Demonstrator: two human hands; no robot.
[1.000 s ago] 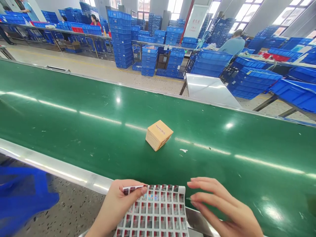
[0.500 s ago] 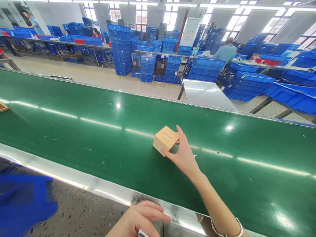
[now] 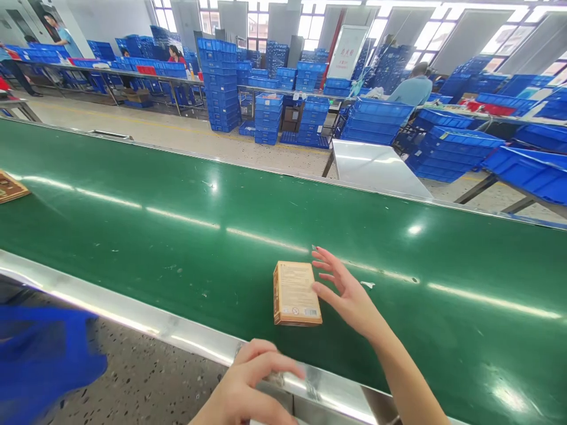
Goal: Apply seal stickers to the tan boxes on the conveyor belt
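A small tan cardboard box point(image 3: 296, 292) lies on the green conveyor belt point(image 3: 177, 248), its face with fine print and a barcode turned up. Just right of the box is my right hand point(image 3: 343, 289), fingers spread and the thumb close to the box's right edge; whether it touches I cannot tell. My left hand point(image 3: 254, 383) hovers over the near metal rim, its fingers apart and loosely bent, with no object visible in its grasp. Part of that hand is cut off by the lower frame edge.
A brown printed box point(image 3: 11, 188) lies at the belt's far left. A white scrap point(image 3: 367, 284) sits right of my right hand. Beyond the belt stand a metal table point(image 3: 376, 162) and stacks of blue crates point(image 3: 219, 85). Blue plastic point(image 3: 44, 354) is low left. Several people are across the room.
My right hand has let go of the box, which now lies nearer me with its printed face up. The brown box and marks on the belt have shifted right.
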